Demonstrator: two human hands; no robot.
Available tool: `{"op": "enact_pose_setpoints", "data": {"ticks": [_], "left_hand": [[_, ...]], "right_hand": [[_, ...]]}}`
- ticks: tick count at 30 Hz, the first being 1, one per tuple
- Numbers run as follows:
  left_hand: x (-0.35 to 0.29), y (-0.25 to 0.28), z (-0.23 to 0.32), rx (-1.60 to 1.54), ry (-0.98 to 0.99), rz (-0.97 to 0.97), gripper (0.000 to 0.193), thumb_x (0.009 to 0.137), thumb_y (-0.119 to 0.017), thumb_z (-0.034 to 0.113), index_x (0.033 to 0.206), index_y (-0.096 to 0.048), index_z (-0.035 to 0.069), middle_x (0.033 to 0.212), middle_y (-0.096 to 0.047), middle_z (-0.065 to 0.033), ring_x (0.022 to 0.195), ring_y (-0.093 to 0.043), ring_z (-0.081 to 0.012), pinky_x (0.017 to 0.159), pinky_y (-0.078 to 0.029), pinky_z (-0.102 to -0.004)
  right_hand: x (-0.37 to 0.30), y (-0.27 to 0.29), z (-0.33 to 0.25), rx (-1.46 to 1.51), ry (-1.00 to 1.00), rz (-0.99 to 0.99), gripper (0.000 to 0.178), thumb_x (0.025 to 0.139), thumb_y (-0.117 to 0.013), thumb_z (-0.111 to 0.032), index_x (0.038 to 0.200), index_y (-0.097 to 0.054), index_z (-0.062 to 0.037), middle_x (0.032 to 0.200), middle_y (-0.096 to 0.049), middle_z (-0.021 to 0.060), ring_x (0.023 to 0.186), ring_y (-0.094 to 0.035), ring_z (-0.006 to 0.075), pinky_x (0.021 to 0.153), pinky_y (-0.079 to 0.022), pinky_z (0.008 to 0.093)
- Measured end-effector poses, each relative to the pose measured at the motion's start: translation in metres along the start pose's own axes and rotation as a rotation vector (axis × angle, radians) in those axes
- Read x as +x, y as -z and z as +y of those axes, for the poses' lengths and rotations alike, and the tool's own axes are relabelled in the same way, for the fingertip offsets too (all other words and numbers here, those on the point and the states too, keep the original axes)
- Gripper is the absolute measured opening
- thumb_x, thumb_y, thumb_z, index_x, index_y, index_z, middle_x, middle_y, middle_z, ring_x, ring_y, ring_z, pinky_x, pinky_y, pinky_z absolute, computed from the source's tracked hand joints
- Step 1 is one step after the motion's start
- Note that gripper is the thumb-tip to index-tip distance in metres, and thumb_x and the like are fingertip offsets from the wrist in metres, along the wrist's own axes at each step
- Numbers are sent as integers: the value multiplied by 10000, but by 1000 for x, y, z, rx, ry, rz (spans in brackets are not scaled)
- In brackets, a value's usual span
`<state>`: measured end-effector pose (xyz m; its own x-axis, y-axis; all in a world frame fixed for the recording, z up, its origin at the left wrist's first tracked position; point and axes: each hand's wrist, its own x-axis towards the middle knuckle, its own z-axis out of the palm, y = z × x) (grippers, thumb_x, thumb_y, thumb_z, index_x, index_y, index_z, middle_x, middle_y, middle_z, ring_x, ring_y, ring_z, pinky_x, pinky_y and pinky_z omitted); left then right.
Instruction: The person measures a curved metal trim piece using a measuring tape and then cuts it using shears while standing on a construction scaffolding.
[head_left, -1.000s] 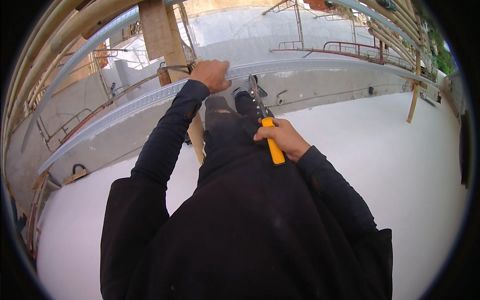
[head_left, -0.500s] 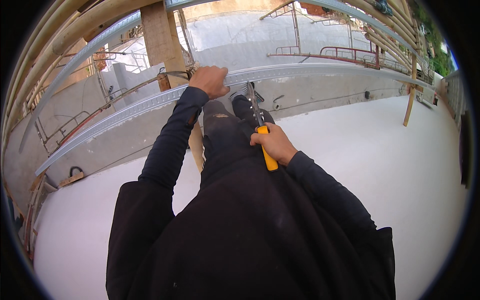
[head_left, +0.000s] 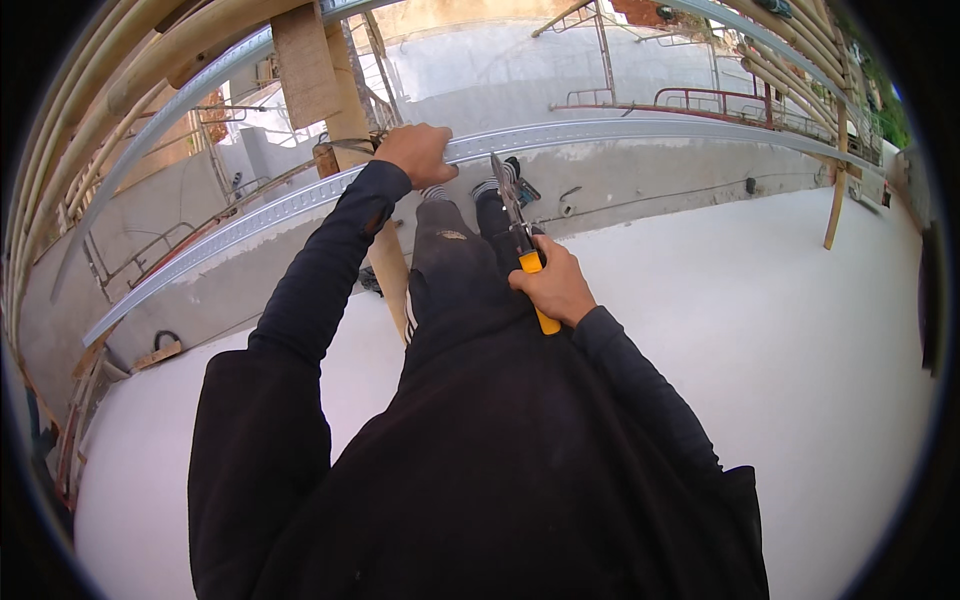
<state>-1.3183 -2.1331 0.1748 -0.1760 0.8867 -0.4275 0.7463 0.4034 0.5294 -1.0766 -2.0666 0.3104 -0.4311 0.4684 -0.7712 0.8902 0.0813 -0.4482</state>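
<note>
A long galvanized metal channel (head_left: 600,131) with a row of punched marks runs across in front of me. My left hand (head_left: 415,157) is closed over it near the wooden post, knuckles up, with the fingertips hidden. Lower and to the right, my right hand (head_left: 560,287) grips a pair of tin snips (head_left: 529,262) by the yellow handles. The grey jaws point away from me, their tip close to the channel's near edge. I cannot tell whether the tip touches it.
A wooden post (head_left: 392,270) stands beside my left leg, with a wide board (head_left: 303,68) fixed near its top. Bamboo poles (head_left: 150,65) cross at upper left. Red scaffold frames (head_left: 710,97) stand beyond. Below are a concrete ledge (head_left: 640,185) and a white surface (head_left: 720,290).
The snips have tilted slightly, their tip shifting a little left and away from me. My left hand stays on the channel while its elbow moves outward. The whole view has shifted slightly.
</note>
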Motion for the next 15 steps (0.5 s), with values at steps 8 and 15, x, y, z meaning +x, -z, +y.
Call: {"op": "enact_pose_setpoints", "data": {"ticks": [8, 15], "left_hand": [[0, 0, 5, 53, 17, 8, 446, 708, -670, 347, 1019, -655, 28, 838, -677, -194, 831, -658, -371, 754, -521, -450], [12, 4, -7, -67, -40, -95, 447, 688, -670, 355, 949, -676, -8, 806, -679, -202, 776, -667, -357, 750, -534, -427]], "right_hand": [[-3, -9, -7, -33, -63, 67, 441, 679, -668, -269, 971, -574, 49, 872, -648, 282, 863, -621, 449, 784, -494, 454], [17, -10, 39, -183, 201, 218, 363, 698, -648, -193, 964, -533, 27, 756, -614, 272, 757, -595, 475, 687, -480, 476]]}}
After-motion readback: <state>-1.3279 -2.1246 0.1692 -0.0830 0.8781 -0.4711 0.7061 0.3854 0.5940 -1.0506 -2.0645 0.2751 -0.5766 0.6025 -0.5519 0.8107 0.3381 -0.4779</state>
